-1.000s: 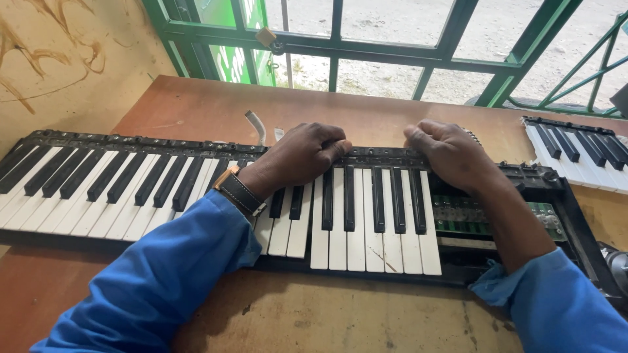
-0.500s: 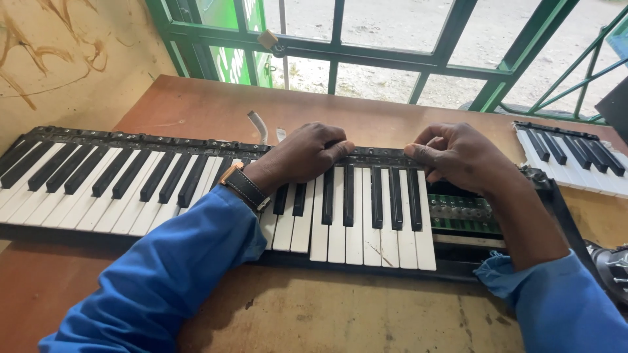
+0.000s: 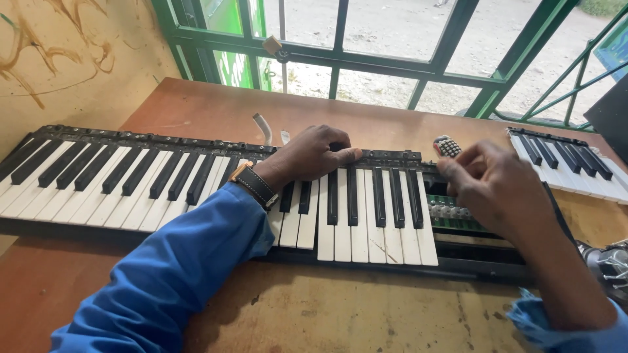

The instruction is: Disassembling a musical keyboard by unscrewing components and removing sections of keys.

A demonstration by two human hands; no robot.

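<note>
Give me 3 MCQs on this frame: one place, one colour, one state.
1. Where does the left hand rest?
A. on the keys of the keyboard
B. on the window frame
C. flat on the bare table

2. What colour is the window frame?
A. red
B. green
C. white

3. What is the state of the keyboard's right end?
A. all keys in place
B. under a cloth
C. keys missing, green circuit board exposed

Answers:
1 A, its fingers lie over the black keys at the back.
2 B, the bars are painted green.
3 C, the board with its contacts shows beside the right hand.
</note>
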